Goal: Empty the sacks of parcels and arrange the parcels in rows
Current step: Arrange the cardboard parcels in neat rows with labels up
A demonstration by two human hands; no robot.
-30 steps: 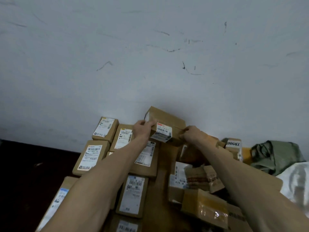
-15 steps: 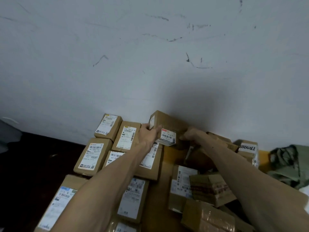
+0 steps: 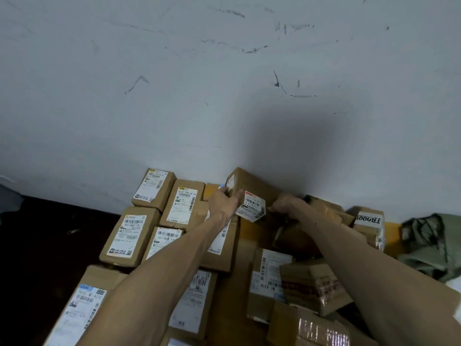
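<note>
The left hand (image 3: 224,201) and right hand (image 3: 287,204) hold the box (image 3: 254,183) lower now, at the floor's far edge, filling the row.

A pale wall (image 3: 224,101) fills the upper part of the view. Dark scuff marks (image 3: 279,82) are scattered across it, most of them high up and toward its right. A broad soft shadow (image 3: 294,146) lies low on the wall, right of its middle. At the wall's foot on the left is a dark floor (image 3: 50,245), and a grey shape (image 3: 7,198), too cropped to identify, sits there at the edge. A brown flat board (image 3: 239,270) reaches out from the wall's foot.
</note>
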